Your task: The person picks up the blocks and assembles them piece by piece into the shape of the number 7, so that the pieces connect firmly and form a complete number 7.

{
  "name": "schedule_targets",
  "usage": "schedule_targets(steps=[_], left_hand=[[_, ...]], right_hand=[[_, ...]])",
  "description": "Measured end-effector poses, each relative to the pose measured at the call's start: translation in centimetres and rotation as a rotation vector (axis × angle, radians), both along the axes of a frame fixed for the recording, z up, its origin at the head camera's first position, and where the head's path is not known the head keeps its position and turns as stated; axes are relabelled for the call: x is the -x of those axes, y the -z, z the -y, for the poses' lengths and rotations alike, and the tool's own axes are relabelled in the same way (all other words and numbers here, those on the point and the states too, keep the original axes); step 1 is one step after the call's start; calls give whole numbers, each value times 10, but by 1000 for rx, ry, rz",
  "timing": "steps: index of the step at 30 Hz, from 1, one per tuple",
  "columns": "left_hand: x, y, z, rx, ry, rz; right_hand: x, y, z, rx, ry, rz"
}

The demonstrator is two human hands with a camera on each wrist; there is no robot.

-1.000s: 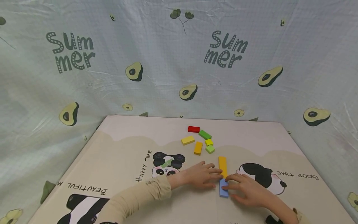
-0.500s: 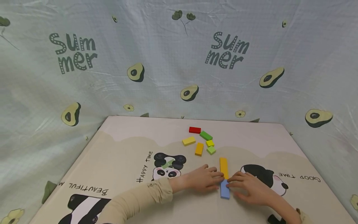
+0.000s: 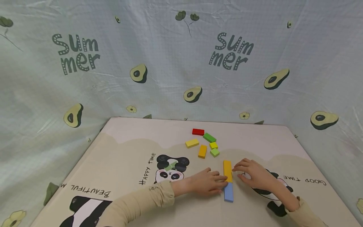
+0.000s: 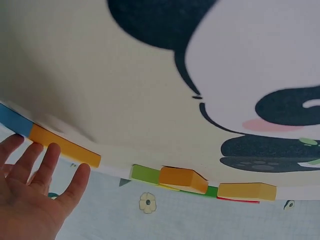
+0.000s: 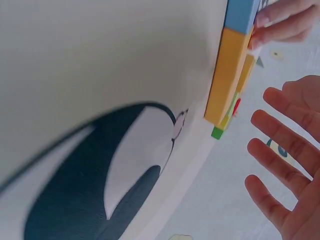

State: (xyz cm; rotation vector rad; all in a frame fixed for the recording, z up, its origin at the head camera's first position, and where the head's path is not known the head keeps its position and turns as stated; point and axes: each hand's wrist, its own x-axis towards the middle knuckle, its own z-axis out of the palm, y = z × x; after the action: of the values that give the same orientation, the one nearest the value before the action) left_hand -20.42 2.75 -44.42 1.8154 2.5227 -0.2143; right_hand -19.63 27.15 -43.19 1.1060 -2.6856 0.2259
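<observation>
On the worktop [image 3: 127,148], long orange block [image 3: 227,169] meets blue block [image 3: 228,193]
Left hand [image 3: 204,183], fingers outstretched, touches near their join; right hand [image 3: 256,175], fingers spread, holds nothing just beside.

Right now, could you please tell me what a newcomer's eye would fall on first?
Probably the long orange block and blue block, lying end to end between the left hand and right hand. Next, the red block far back on the table, then the avocado-print backdrop behind.
</observation>
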Motion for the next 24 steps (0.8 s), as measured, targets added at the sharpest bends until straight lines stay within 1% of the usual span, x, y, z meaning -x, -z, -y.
schedule_targets(steps=[3,9,12,18,24], left_hand=[[0,-1,0,5,2,-6],[-2,0,1,1,11,-31],[-3,0,1,-1,11,-40],[-4,1,1,17,0,-39],[-7,-1,1,19,-1,-48]], right_hand=[[9,-2,1,-2,-15,-6],[24,-5,6,-21,-5,15],[32,-6,9,-27,-11,11],[51,-6,21,-59,-20,20],[65,-12,35,-90,-18,38]])
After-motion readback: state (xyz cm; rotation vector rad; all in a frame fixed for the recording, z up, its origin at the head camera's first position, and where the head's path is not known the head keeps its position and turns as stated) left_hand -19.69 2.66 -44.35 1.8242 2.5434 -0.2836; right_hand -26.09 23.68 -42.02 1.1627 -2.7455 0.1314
